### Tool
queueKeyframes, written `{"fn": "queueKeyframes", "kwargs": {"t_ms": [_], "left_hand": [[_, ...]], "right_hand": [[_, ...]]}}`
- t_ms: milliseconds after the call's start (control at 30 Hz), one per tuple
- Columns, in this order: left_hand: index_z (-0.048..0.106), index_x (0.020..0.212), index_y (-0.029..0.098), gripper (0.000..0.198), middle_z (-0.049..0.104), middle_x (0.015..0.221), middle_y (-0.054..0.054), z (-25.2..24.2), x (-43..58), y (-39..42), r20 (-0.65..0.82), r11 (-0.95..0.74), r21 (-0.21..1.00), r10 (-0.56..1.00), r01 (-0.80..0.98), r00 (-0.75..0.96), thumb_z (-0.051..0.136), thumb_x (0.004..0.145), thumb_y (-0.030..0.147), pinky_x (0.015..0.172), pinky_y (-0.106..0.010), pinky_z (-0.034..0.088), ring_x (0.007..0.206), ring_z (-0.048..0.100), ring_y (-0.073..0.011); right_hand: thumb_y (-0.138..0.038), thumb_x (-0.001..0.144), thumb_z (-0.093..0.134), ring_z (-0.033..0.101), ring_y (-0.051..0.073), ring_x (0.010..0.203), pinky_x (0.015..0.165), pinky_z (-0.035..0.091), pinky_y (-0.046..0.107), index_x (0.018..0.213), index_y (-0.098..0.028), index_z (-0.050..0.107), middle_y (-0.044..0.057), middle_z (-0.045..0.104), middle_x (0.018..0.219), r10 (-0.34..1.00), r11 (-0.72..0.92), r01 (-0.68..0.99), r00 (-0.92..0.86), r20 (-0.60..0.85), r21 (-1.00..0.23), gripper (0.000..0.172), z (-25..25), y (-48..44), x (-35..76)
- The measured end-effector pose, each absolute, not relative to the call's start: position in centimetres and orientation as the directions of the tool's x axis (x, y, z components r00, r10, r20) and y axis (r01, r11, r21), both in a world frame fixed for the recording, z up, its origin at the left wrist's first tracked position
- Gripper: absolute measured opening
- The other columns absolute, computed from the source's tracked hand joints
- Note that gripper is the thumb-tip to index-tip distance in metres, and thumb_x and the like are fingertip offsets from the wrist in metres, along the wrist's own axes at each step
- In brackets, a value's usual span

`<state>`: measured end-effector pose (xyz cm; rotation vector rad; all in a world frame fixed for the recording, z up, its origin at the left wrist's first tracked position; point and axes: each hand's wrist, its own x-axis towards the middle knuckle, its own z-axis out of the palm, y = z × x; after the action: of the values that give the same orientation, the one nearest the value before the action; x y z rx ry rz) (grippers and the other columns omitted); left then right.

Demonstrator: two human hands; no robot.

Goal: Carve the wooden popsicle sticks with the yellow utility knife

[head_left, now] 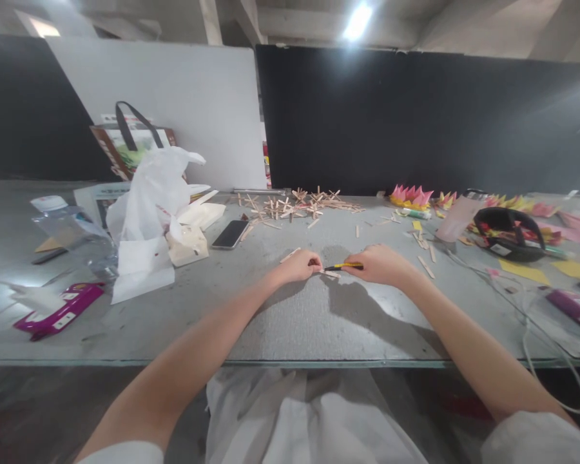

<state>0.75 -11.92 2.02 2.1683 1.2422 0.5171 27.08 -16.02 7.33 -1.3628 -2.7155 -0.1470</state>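
Fingers of my right hand (381, 263) grip what looks like a yellow-and-black craft knife (347, 265), its tip beside my left hand (299, 266), whose pinched fingertips hold a wooden craft stick (331, 275) at the grey tabletop (290, 332), apparently to steady it.

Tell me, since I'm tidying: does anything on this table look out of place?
Loose sticks right of the right hand look stray: they lie at mixed angles, apart from the heap farther back.

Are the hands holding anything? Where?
The right hand holds a yellow tool by its right end; the left hand perhaps pinches a wooden stick by one end.
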Motion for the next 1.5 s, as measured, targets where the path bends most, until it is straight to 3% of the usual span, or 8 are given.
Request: {"fn": "queueKeyframes", "kwargs": {"t_ms": [467,633,833,1000,1133,1233,1367,1500], "left_hand": [[0.078,0.084,0.019,0.015,0.074,0.079,-0.004,2.4,0.8,-12.2,0.064,-0.416,0.67,0.858,0.615,0.51,0.075,0.087,0.033,0.071,-0.027,0.044,0.074,0.065,-0.0181],[0.078,0.086,0.019,0.013,0.076,0.082,-0.004,2.0,0.8,-12.0,0.065,-0.399,0.677,0.869,0.618,0.49,0.073,0.088,0.031,0.073,-0.027,0.045,0.077,0.067,-0.0185],[0.075,0.1,0.015,0.017,0.068,0.074,-0.002,1.7,1.1,-11.4,0.091,-0.215,0.871,0.954,0.441,0.285,0.073,0.089,0.028,0.068,-0.026,0.047,0.065,0.062,-0.0148],[0.069,0.092,0.016,0.013,0.062,0.064,0.003,1.6,1.2,-11.0,0.015,-0.038,0.965,0.996,0.258,0.091,0.079,0.085,0.019,0.061,-0.023,0.045,0.055,0.057,-0.0105],[0.065,0.089,0.015,0.009,0.072,0.076,-0.004,1.5,1.6,-11.0,-0.018,0.015,0.992,1.0,0.123,0.022,0.071,0.094,0.02,0.066,-0.025,0.054,0.061,0.065,-0.0127],[0.065,0.1,0.015,0.004,0.076,0.089,-0.008,1.2,2.2,-11.2,-0.02,0.021,0.995,1.0,0.097,-0.017,0.064,0.098,0.017,0.072,-0.028,0.058,0.067,0.071,-0.0141],[0.055,0.127,0.015,0.035,0.078,0.093,-0.008,1.0,2.5,-11.2,-0.02,0.022,0.999,0.998,0.033,-0.06,0.065,0.094,0.007,0.078,-0.028,0.059,0.07,0.072,-0.0134],[0.052,0.129,0.016,0.037,0.08,0.093,-0.008,0.9,2.0,-10.8,0.055,-0.052,0.998,0.997,0.044,-0.055,0.058,0.095,0.001,0.078,-0.027,0.057,0.068,0.071,-0.0123]], "right_hand": [[-0.054,0.103,0.058,0.061,0.02,0.061,0.06,0.029,0.033,0.085,-0.028,0.084,0.008,0.076,0.072,0.788,0.61,0.789,-0.593,0.168,-0.073,0.041,7.9,-16.1,26.8],[-0.055,0.104,0.053,0.063,0.022,0.065,0.06,0.03,0.032,0.091,-0.029,0.086,0.008,0.08,0.081,0.797,0.602,0.791,-0.587,0.145,-0.108,0.044,7.6,-15.6,27.3],[-0.057,0.106,0.047,0.056,0.018,0.058,0.058,0.029,0.031,0.091,-0.025,0.083,0.007,0.075,0.072,0.834,0.551,0.785,-0.527,0.163,-0.283,0.051,6.2,-14.7,27.4],[-0.055,0.108,0.045,0.055,0.018,0.059,0.059,0.027,0.031,0.086,-0.024,0.079,0.006,0.073,0.071,0.859,0.511,0.805,-0.476,0.188,-0.302,0.051,5.1,-15.0,25.9],[-0.053,0.109,0.044,0.059,0.018,0.065,0.06,0.027,0.03,0.085,-0.023,0.076,0.007,0.075,0.077,0.893,0.449,0.834,-0.405,0.195,-0.32,0.05,4.3,-15.5,24.5],[-0.049,0.11,0.044,0.06,0.018,0.068,0.061,0.028,0.029,0.086,-0.022,0.075,0.007,0.075,0.079,0.915,0.403,0.842,-0.357,0.19,-0.359,0.048,3.6,-15.6,23.8],[-0.048,0.11,0.042,0.062,0.018,0.07,0.063,0.03,0.029,0.092,-0.022,0.077,0.007,0.076,0.082,0.92,0.391,0.831,-0.337,0.201,-0.396,0.048,3.2,-15.5,23.7],[-0.051,0.11,0.042,0.061,0.019,0.069,0.062,0.029,0.03,0.092,-0.022,0.078,0.007,0.076,0.081,0.922,0.381,0.84,-0.316,0.223,-0.386,0.049,3.3,-15.3,24.0]]}}
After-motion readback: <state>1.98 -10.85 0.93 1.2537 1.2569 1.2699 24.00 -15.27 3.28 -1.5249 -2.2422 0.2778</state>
